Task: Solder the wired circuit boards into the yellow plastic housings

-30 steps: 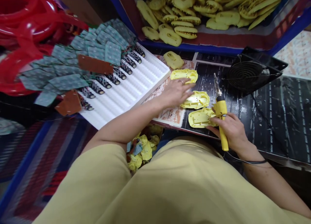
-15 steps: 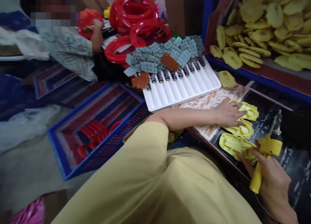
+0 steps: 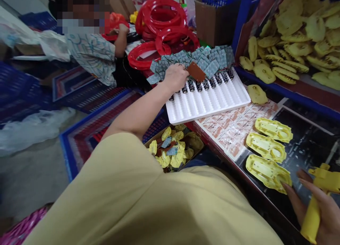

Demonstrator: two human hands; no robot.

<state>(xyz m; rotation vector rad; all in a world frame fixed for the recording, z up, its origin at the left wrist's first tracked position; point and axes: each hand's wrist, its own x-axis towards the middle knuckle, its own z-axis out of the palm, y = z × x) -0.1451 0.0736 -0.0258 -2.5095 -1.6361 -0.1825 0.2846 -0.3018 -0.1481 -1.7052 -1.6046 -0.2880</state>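
Observation:
My left hand (image 3: 175, 76) reaches over the left part of a white ribbed tray (image 3: 209, 106), fingers curled together at the circuit boards; what they pinch, if anything, is hidden. Just right of its fingertips lies a brown circuit board (image 3: 196, 72). Grey-green circuit boards (image 3: 196, 54) overlap along the tray's back, with dark wire-wrapped parts below them. At lower right, my right hand (image 3: 318, 211) is closed around a yellow power screwdriver (image 3: 310, 220), its tip out of frame. That hand's fingertips are by the nearest yellow plastic shell (image 3: 267, 172). Two more shells (image 3: 266, 147) lie beyond it in a row.
A blue-framed bin of yellow shells (image 3: 288, 57) stands at upper right. Below the tray, a box (image 3: 200, 145) holds yellow parts and boards. Red rings (image 3: 164, 16) are piled at the back, near another person (image 3: 91, 57). Blue crates (image 3: 79, 131) stand at left.
My left hand has left the yellow shells and moved up and left to the boards on the tray. My right hand, still holding the screwdriver, appears lower and further right. The view has shifted.

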